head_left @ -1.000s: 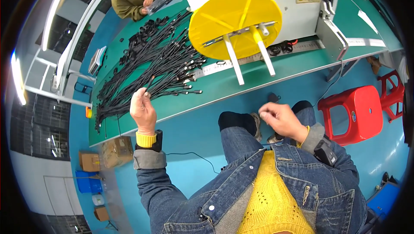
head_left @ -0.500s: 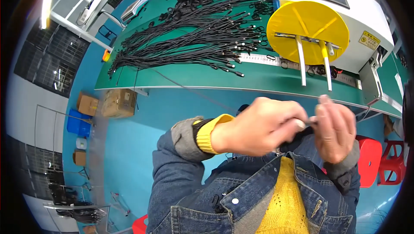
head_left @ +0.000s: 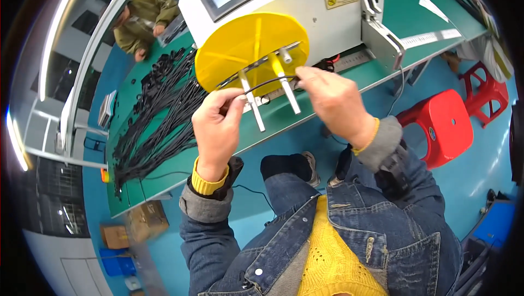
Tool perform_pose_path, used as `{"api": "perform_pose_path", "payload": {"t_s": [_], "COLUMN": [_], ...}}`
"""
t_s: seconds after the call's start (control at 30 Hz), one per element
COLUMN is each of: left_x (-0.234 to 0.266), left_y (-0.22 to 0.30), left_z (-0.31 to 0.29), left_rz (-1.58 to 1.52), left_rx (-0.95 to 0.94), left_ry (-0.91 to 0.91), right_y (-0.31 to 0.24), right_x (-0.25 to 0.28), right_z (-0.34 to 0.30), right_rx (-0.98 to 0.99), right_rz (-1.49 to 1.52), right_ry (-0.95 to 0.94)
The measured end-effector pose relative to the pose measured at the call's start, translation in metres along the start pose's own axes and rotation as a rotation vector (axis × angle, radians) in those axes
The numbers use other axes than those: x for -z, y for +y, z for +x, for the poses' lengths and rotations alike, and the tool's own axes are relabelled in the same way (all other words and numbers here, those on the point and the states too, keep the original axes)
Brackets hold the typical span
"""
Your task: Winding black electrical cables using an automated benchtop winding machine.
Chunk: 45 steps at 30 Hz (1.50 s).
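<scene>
A short length of black cable (head_left: 267, 83) runs in a slight arc between my two hands. My left hand (head_left: 217, 124) pinches one end between thumb and fingers. My right hand (head_left: 334, 99) grips the other end with its fingers pressed together. Both hands are level with the two metal rods (head_left: 253, 105) that stick out from the yellow disc (head_left: 232, 50) of a white machine (head_left: 327, 25). In this view the cable crosses the rods; whether it touches them I cannot tell. The cable's ends are hidden in my fingers.
A bundle of black cables (head_left: 164, 116) lies on the green table (head_left: 273, 140) at the left. A metal bracket (head_left: 382, 45) stands at the machine's right. Red stools (head_left: 447, 126) are on the floor at right. Across the table sits a person in an olive jacket (head_left: 150, 12).
My hands were close together in front of my chest; they are now apart and up at the rods, with the black cable stretched between them. The view has turned toward the machine.
</scene>
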<state>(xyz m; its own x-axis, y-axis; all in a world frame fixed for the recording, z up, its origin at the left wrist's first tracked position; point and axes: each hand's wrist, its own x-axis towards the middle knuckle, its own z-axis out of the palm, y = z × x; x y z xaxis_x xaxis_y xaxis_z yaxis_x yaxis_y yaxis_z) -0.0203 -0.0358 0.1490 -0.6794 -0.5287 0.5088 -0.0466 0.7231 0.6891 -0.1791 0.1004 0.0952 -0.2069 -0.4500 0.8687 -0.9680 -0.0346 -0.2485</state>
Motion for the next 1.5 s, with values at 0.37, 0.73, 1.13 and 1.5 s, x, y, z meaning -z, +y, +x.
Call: {"api": "perform_pose_path", "payload": {"t_s": [0.37, 0.73, 1.13, 1.5], "left_x": [-0.014, -0.008, 0.001, -0.012], "left_y": [-0.026, -0.038, -0.03, -0.008], "left_z": [0.015, -0.007, -0.016, -0.033], "left_rz": [-0.172, -0.237, 0.048, 0.208], "left_rx": [0.048, 0.13, -0.077, -0.212], "left_ry": [0.009, 0.096, 0.171, 0.178], "right_y": [0.024, 0.026, 0.02, 0.019], "right_x": [-0.052, -0.022, 0.004, 0.006], "right_z": [0.006, -0.082, -0.114, -0.113], "right_rx": [-0.252, -0.45, -0.625, -0.626], "right_rz": [-0.111, 0.022, 0.123, 0.151], "right_ry": [-0.129, -0.226, -0.468, -0.507]}}
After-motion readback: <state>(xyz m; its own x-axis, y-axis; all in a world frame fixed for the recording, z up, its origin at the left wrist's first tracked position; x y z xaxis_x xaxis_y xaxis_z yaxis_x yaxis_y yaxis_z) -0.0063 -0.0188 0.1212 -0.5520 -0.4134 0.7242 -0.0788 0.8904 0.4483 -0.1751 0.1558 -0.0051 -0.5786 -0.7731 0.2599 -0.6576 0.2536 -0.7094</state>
